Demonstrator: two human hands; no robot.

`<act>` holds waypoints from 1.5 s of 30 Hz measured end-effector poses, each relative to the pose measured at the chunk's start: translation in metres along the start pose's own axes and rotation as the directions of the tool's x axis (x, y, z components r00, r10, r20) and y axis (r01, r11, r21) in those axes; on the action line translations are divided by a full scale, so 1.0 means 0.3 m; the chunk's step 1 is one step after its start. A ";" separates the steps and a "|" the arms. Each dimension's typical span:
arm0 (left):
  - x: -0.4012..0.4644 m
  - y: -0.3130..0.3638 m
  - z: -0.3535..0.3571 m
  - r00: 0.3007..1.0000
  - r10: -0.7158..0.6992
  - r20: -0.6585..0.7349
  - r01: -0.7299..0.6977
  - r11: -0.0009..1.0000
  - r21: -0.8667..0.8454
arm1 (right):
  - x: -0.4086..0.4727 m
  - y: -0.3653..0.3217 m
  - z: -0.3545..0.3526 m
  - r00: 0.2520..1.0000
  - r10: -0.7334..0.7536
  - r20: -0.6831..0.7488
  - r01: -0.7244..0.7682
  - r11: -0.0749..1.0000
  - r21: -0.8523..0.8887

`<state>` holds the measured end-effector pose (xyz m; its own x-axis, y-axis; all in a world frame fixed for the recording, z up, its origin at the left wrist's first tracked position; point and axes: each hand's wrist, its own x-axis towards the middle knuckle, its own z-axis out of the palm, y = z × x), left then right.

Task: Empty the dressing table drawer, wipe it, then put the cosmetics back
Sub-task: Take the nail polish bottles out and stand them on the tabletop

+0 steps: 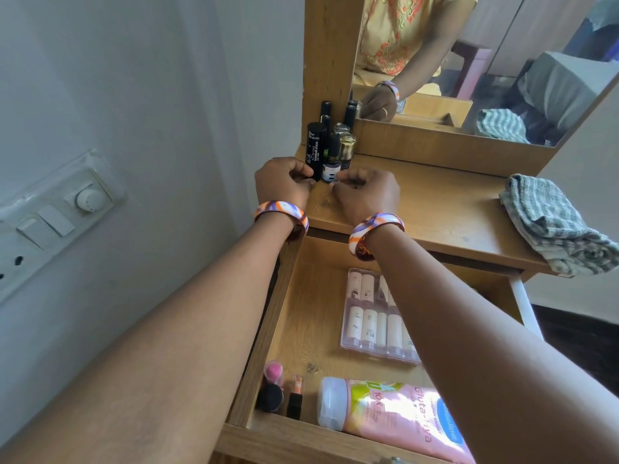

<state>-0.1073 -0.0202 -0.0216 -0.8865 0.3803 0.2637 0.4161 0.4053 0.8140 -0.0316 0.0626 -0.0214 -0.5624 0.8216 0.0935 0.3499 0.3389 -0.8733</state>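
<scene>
A: Status of drawer (268, 333)?

B: Part emptied, by my judgement. On the counter (435, 209), just beyond both hands: black makeup stick (316, 150), blue nail polish bottle (331, 162), gold-capped bottle (347, 147), further dark tubes behind.

A: Hands?

B: Left hand (283, 182): fingers curled, touching the makeup stick's base. Right hand (366, 192): fingers curled beside the nail polish; firm hold, cannot tell.

A: Outstanding?

B: Below the wrists, in the drawer: clear case of vials (368, 316), pink lipstick (273, 371), orange lipstick (296, 395), pink lotion tube (385, 413). Wiping not begun, likely. Striped cloth (552, 226) lies well right of the right hand.
</scene>
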 end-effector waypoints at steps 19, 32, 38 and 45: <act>-0.264 0.112 -0.127 0.664 0.117 0.738 -0.427 0.870 0.247 | -0.156 0.038 -0.127 0.983 0.020 0.180 -0.080 0.940 0.333; -0.531 0.199 -0.219 0.404 -0.428 0.809 -0.840 0.177 0.513 | -0.563 0.144 -0.122 0.501 0.034 0.865 0.444 0.847 -0.291; -0.541 0.200 -0.227 0.426 -0.408 0.808 -0.854 0.114 0.508 | -0.562 0.162 -0.087 0.468 0.051 0.882 0.496 0.811 -0.310; -0.403 0.174 -0.222 0.506 -0.296 0.810 -0.711 0.389 0.586 | -0.547 0.188 -0.080 0.506 -0.049 0.861 0.502 0.829 -0.248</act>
<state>0.0081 -0.1006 0.0235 -0.4070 0.7462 -0.5269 0.9110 0.3738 -0.1743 0.0984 -0.0422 -0.0743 -0.9469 0.0047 -0.3216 0.1937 0.8067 -0.5584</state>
